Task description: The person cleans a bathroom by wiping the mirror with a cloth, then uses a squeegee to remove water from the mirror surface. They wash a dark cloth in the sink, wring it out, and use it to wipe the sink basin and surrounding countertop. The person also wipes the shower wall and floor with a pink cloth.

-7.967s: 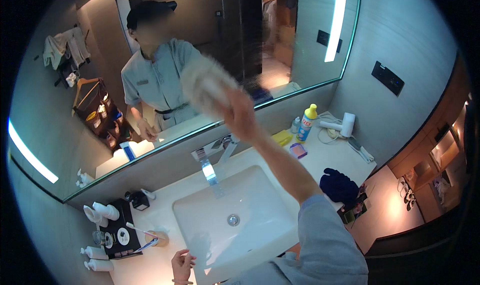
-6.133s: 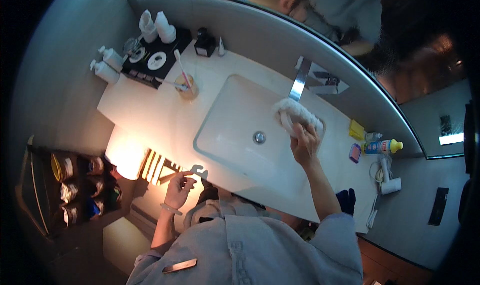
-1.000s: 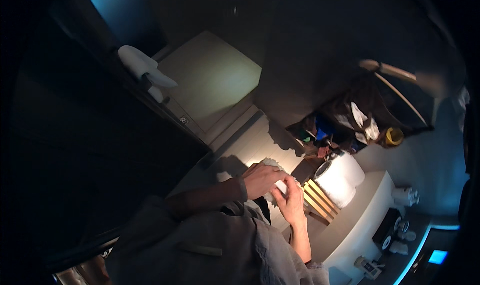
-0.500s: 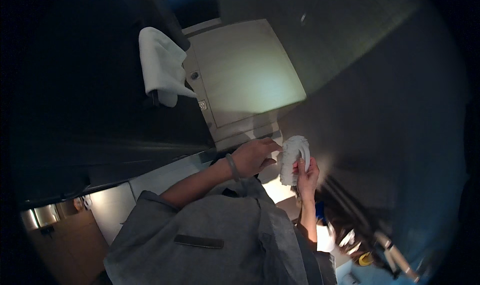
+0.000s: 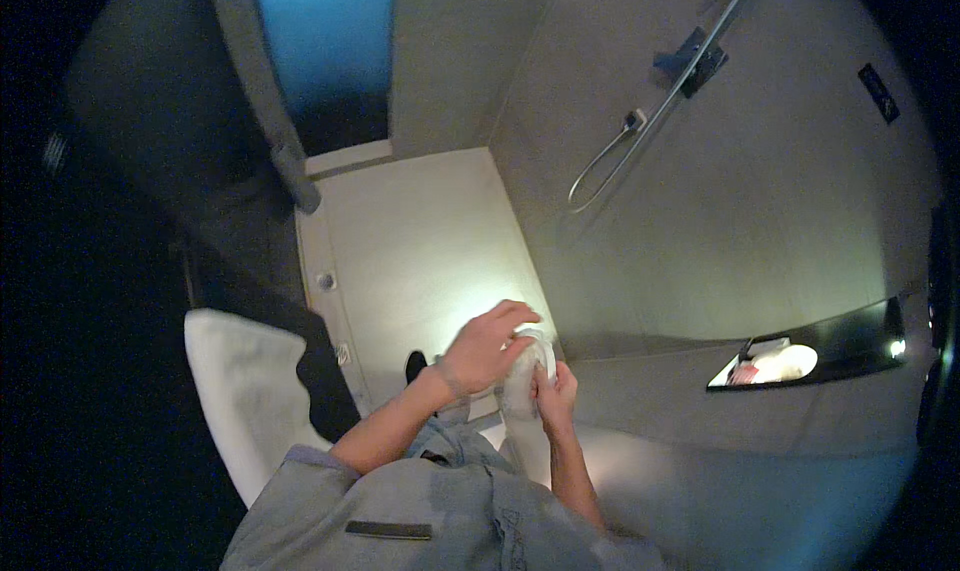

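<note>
My right hand is closed round the handle of a white scrub brush, held upright in front of my body. Its bristle side faces left. My left hand is at the brush's far end, fingers stretched and thumb apart. The fingertips reach over that end; whether they touch it I cannot make out. A grey band circles my left wrist. Beyond both hands lies the pale shower floor.
To the left hangs a white towel. A shower hose and rail run along the right wall. A dark wall niche holds small items, one a pale round piece. Drains line the floor's left side.
I have moved forward into the shower, so the rail and niche now show. The brush has moved slightly left, and my left hand has come over its far end.
</note>
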`<act>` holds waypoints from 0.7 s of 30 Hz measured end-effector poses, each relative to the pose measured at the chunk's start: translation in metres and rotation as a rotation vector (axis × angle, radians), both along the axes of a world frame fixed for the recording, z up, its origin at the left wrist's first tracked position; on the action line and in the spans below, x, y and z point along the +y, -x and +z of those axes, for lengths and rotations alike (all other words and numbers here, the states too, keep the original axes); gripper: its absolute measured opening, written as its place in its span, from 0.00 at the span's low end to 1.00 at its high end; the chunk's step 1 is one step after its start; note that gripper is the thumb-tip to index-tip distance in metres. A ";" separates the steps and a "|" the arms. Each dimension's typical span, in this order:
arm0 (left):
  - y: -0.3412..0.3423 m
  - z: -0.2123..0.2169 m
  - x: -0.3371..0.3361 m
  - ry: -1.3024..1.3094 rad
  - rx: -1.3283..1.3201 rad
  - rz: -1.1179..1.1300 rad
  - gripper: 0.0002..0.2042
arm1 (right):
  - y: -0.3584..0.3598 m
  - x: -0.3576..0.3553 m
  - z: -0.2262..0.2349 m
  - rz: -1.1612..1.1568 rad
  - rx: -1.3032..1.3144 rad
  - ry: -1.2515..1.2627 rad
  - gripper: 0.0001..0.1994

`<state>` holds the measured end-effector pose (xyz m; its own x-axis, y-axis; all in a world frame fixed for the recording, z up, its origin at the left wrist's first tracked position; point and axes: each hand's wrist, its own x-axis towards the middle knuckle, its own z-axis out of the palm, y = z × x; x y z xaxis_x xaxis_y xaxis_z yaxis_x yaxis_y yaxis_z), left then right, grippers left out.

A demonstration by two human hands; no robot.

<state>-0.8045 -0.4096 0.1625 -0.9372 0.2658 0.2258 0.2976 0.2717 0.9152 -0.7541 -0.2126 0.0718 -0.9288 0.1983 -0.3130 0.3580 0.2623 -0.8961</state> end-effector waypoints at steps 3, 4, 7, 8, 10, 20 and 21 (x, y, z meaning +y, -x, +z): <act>0.057 0.027 -0.029 0.005 -0.111 0.049 0.13 | 0.094 0.009 0.024 0.023 0.154 -0.061 0.11; 0.061 0.020 -0.049 0.044 -0.099 0.087 0.13 | 0.118 0.000 0.027 0.053 0.213 -0.119 0.11; 0.104 0.014 -0.076 0.057 -0.136 0.138 0.12 | 0.228 -0.013 0.076 0.032 0.344 -0.341 0.11; 0.117 0.010 -0.079 0.062 -0.151 0.136 0.12 | 0.266 -0.014 0.086 0.017 0.411 -0.389 0.11; 0.140 0.003 -0.082 0.077 -0.172 0.140 0.12 | 0.350 -0.001 0.079 -0.034 0.549 -0.609 0.12; 0.287 -0.025 -0.095 0.205 -0.267 0.198 0.11 | 0.577 0.074 -0.004 -0.141 0.388 -1.021 0.11; 0.303 -0.021 -0.093 0.216 -0.291 0.197 0.11 | 0.576 0.071 -0.016 -0.101 0.367 -0.993 0.12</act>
<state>-1.1079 -0.5028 0.1417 -0.9914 0.0873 -0.0977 -0.0423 0.4927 0.8692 -1.3303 -0.1420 0.0556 -0.8987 0.2923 0.3270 0.1701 0.9195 -0.3544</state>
